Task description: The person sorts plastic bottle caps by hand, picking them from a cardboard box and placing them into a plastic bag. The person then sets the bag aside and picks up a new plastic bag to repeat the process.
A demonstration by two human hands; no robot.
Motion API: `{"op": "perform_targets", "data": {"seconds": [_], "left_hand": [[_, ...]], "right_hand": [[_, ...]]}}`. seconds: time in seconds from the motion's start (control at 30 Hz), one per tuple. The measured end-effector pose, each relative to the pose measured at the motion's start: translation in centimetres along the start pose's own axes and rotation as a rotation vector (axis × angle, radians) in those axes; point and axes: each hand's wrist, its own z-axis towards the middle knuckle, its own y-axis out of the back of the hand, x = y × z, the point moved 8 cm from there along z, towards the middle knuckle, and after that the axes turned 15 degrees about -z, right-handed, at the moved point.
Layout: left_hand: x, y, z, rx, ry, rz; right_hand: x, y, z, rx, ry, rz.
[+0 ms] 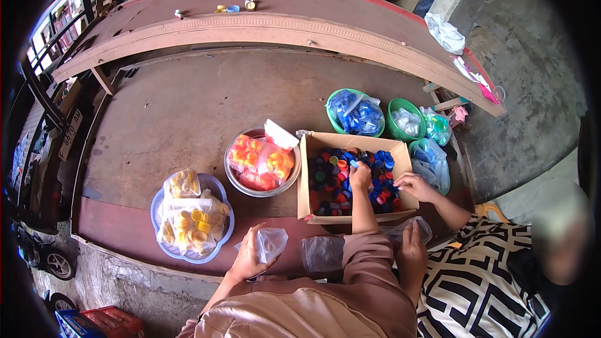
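Observation:
My left hand [250, 254] is closed around a clear plastic bag [272, 245] near the table's front edge. Reaching over the cardboard box [305, 197], my right hand [360, 177] pinches a light blue cap [354, 164]. Below it in the box lie many loose caps [338, 172], mostly dark blue, red and black. Another clear bag [321, 253] lies flat on the table between my left hand and my right sleeve. At the box's right side is a co-worker's hand [414, 186]; a second hand [410, 251], apparently the co-worker's, is by another clear bag.
Left of the box stand a bowl of orange and red bagged caps [298, 178] and a lavender basket of yellow ones [230, 228]. Behind and right are green baskets [330, 111] with bagged caps. A raised wooden ledge [250, 22] spans the back; the co-worker [476, 275] sits right.

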Motion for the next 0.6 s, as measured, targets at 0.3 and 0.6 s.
{"op": "perform_targets", "data": {"seconds": [0.3, 0.6], "left_hand": [[0.2, -0.6, 0.2, 0.000, 0.024, -0.021], [-0.7, -0.7, 0.6, -0.016, -0.042, -0.152]], "right_hand": [[6.2, 9.1, -13.9, 0.031, 0.289, 1.129], [14.1, 15.7, -26.0, 0.072, 1.011, 0.713]]}}
